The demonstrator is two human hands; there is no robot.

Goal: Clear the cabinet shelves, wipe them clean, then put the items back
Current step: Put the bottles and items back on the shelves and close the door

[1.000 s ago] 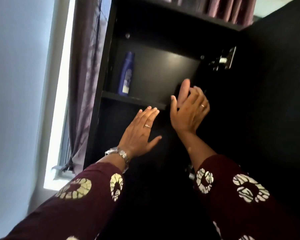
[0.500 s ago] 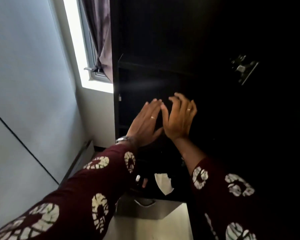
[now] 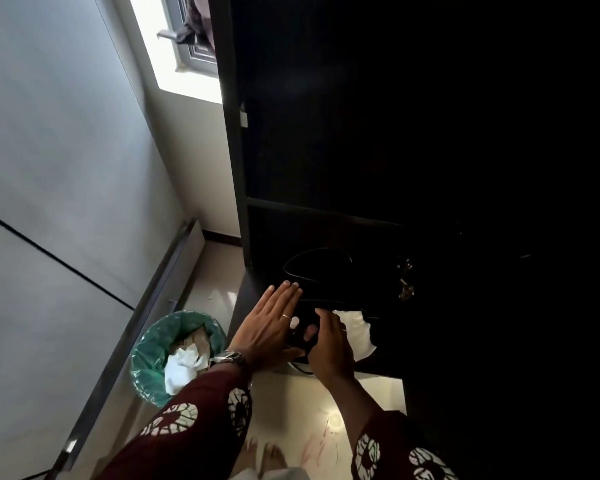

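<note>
Head | left hand (image 3: 267,330) flat | right hand (image 3: 329,344) grips dark object (image 3: 301,338)

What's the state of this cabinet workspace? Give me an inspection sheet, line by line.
Surface: lower cabinet shelf, dark, contents partly lost in shadow.
Job's things: white cloth lying on the shelf.
Clutter: small white item between the hands.
Hands: left hand flat and open; right hand curled, hold unclear.
Cables: black cord looped on the shelf.
Surroundings: green-lined bin holding crumpled paper; window.
</note>
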